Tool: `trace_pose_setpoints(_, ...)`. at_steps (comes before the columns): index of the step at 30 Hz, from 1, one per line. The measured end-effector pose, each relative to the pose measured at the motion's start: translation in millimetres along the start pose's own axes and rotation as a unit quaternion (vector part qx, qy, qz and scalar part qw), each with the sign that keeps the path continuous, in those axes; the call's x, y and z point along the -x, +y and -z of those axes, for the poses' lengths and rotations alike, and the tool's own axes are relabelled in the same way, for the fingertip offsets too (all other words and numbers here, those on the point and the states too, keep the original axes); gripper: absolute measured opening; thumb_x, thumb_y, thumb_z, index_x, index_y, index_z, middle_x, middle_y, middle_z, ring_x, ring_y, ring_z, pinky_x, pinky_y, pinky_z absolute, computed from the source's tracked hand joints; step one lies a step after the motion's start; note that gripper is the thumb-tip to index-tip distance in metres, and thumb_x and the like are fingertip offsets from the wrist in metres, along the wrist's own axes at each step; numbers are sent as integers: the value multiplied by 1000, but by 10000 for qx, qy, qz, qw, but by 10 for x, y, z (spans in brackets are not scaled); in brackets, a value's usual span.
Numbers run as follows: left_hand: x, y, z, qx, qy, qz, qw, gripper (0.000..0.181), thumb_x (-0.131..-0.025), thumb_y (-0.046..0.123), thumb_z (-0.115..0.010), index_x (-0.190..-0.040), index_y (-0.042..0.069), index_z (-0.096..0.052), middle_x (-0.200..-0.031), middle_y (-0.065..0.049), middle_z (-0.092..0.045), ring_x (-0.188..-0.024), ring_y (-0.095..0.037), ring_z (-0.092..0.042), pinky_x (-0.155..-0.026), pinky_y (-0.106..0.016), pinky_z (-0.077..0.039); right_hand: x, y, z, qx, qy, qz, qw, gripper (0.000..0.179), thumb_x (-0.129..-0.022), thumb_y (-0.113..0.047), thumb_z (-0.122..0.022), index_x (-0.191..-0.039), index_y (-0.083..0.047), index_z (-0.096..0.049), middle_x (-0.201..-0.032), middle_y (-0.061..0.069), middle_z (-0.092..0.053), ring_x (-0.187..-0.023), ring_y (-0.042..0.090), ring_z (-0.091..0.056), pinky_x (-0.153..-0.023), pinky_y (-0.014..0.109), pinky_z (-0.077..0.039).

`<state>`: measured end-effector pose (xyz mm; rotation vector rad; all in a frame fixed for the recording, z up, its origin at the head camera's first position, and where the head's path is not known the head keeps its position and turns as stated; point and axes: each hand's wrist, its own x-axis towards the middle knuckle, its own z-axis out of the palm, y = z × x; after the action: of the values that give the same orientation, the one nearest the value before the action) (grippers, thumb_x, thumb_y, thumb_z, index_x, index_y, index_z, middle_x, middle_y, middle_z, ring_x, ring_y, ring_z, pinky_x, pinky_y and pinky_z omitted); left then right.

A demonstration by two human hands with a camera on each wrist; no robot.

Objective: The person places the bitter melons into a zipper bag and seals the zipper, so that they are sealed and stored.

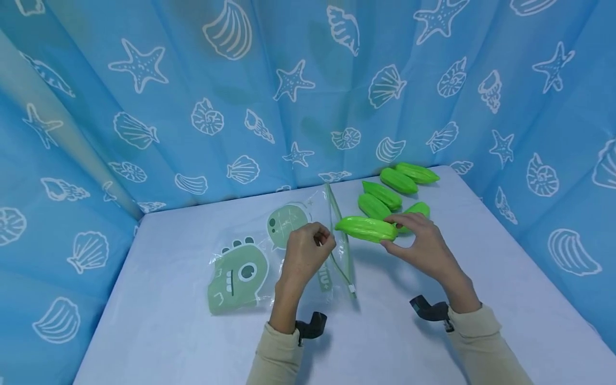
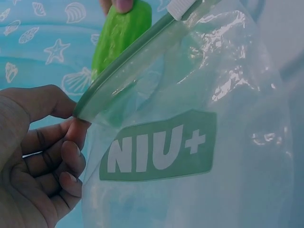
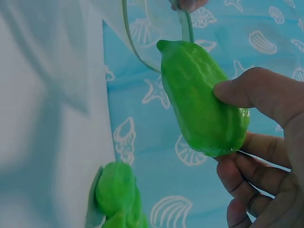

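Note:
My left hand point(image 1: 306, 250) pinches the green-edged mouth of a clear zip bag point(image 2: 247, 156) between thumb and forefinger. Printed on the bag are green cartoon monsters and the letters "NIU+". Its mouth is parted, and a white slider point(image 2: 183, 7) sits on the green strip. My right hand point(image 1: 425, 248) grips a bright green, ridged, pointed fruit point(image 3: 199, 95) by its blunt end. The fruit's tip points left at the bag's mouth. In the left wrist view the strip hides the fruit's lower part; I cannot tell whether the tip is inside.
Several more green fruits point(image 1: 380, 195) lie in a group at the back right of the white table point(image 1: 168, 342). Behind and at both sides hangs a blue curtain point(image 1: 298, 128) with white shells and starfish.

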<state>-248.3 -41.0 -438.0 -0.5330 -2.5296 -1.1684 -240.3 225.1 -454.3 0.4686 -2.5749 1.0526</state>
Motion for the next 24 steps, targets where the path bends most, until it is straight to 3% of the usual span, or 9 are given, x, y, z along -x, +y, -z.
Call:
trace_pose_setpoints(9, 2, 26, 8, -98, 121, -138, 9998, 5, -85, 3, -68, -82, 6, -71, -71, 0, -63, -62, -10, -56, -55, -21, -48, -170, -89, -130, -292, -172, 466, 9983, 46, -80, -16, -84, -123, -9, -69, -122, 11, -64, -114, 31, -54, -92, 56, -44)
trace_pose_setpoints(17, -4, 2, 13, -193, 10, -71, 9998, 4, -86, 5, -68, -83, 6, -71, -72, 1, -63, -63, -9, -56, -56, -20, -48, -366, -205, -308, -52, -635, 485, 9968, 47, -82, -21, -83, -124, -8, -68, -123, 10, -65, -113, 30, -54, -100, 59, -34)
trace_pose_setpoints(24, -2, 16, 27, -144, 46, -228, 9996, 4, -86, 5, -68, -84, 5, -71, -73, 0, -64, -63, -8, -57, -58, -20, -49, -509, -340, -433, -73, -815, 759, 9937, 44, -82, -19, -82, -122, -9, -69, -122, 7, -65, -111, 27, -55, -96, 59, -35)
